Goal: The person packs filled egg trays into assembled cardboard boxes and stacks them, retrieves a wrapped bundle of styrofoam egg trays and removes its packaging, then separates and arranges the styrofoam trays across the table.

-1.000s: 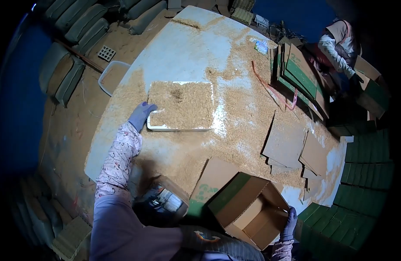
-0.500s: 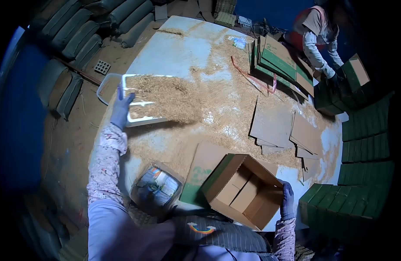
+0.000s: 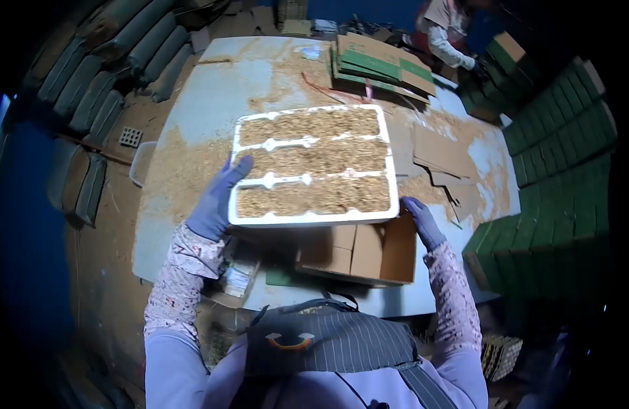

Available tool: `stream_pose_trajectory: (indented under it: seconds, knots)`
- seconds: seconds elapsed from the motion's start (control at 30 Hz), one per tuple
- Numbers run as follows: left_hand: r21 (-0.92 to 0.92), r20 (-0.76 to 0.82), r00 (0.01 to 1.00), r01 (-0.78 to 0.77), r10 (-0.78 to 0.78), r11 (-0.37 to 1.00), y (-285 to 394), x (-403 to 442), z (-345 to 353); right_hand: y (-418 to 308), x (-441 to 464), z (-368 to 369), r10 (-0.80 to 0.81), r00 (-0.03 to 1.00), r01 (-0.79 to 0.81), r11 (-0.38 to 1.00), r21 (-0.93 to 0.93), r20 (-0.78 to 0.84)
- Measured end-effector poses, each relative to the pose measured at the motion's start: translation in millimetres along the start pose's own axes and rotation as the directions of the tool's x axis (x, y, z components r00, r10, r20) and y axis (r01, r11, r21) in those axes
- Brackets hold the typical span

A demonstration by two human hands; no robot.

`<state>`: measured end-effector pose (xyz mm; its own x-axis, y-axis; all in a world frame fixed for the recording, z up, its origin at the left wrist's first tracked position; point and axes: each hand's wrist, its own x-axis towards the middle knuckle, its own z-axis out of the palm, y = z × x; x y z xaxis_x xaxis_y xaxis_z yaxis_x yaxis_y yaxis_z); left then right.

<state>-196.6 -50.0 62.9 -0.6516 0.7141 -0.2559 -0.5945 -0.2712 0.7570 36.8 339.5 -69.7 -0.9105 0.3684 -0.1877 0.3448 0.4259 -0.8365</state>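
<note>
My left hand point(image 3: 219, 201), in a purple glove, grips the left side of a white foam tray point(image 3: 395, 174). Rows of straw-coloured husks point(image 3: 314, 198) fill the tray between white dividers. The tray is held up over the table, above an open cardboard box point(image 3: 399, 252), hiding the box's far part. My right hand point(image 3: 425, 223), gloved too, is closed at the box's right far edge, close to the tray's near right corner; its fingertips are partly hidden. Inside the box a cardboard divider shows.
Flattened green-and-brown cartons point(image 3: 382, 65) are stacked at the table's far side. Brown cardboard sheets point(image 3: 440, 153) lie at right. Packets point(image 3: 237, 278) sit left of the box. Green boxes point(image 3: 560, 143) are piled at right. A co-worker point(image 3: 444, 37) handles boxes at the far right.
My left hand has brought the husk-filled tray from the table's left side to over the box, levelling it. The box and my right hand have shifted up and left in view.
</note>
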Motion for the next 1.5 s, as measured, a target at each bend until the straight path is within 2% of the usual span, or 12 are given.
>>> stream_pose_trajectory:
  seconds: [0.2, 0.27, 0.5, 0.63, 0.67, 0.8, 0.87, 0.93, 1.03, 1.3, 1.4, 1.5]
  knots:
    - [0.279, 0.093, 0.995, -0.003, -0.024, 0.96, -117.5, 12.5, 85.8, 43.9, -12.5, -6.7, 0.235, 0.962, -0.259, 0.64, 0.723, 0.137]
    - [0.108, 0.037, 0.986, 0.159, -0.164, 0.981, -125.0, -1.9, 65.5, 48.5, -1.7, 8.4, 0.241, 0.958, -0.278, 0.641, 0.715, 0.156]
    - [0.507, -0.156, 0.984, 0.157, -0.09, 0.847, -113.3, -38.8, 55.6, -14.5, -29.1, 30.5, 0.104, 0.994, -0.11, 0.925, 0.364, 0.037]
    - [0.572, -0.207, 0.968, 0.238, -0.143, 0.785, -131.2, -25.8, 32.9, -6.6, 4.5, -12.0, 0.077, 0.937, -0.182, 0.941, 0.287, 0.342]
    - [0.651, -0.234, 0.97, 0.211, -0.071, 0.729, -136.4, -25.0, 35.0, -10.6, 22.0, -24.4, 0.229, 0.88, -0.38, 0.865, 0.329, 0.416]
    - [0.896, -0.355, 0.932, 0.317, 0.073, 0.31, -155.0, -23.3, 40.4, 31.8, 126.7, -8.4, 0.172, 0.985, -0.172, 0.985, 0.028, 0.017]
    - [0.982, -0.168, 0.968, 0.181, 0.184, -0.053, -168.1, -24.1, 47.7, 11.1, 166.5, 9.3, 0.237, 0.917, -0.361, 0.836, -0.414, -0.321]
    - [0.934, 0.014, 0.971, 0.072, 0.237, -0.35, -166.4, -28.4, 59.8, 31.8, 201.5, 25.7, 0.372, 0.853, -0.507, 0.753, -0.418, -0.366]
    - [0.975, -0.013, 0.92, 0.099, 0.392, -0.2, -150.5, -33.4, 72.5, 22.6, 208.5, 16.8, 0.518, 0.765, -0.64, 0.674, -0.368, -0.383]
    - [0.809, -0.587, 0.505, 0.338, 0.633, 0.481, -106.8, -94.7, -40.5, 130.0, 168.6, -108.9, 0.237, 0.913, -0.084, 0.906, 0.415, -0.331]
    - [0.566, -0.818, 0.525, 0.806, 0.234, 0.171, -73.6, -112.8, -56.7, 141.3, 141.6, -160.4, -0.054, 0.863, 0.095, 0.994, 0.057, -0.502]
    - [0.809, -0.541, 0.745, 0.588, 0.391, -0.003, -130.5, -119.4, -100.1, 25.9, 58.6, -128.2, -0.239, 0.781, 0.148, 0.968, -0.202, -0.576]
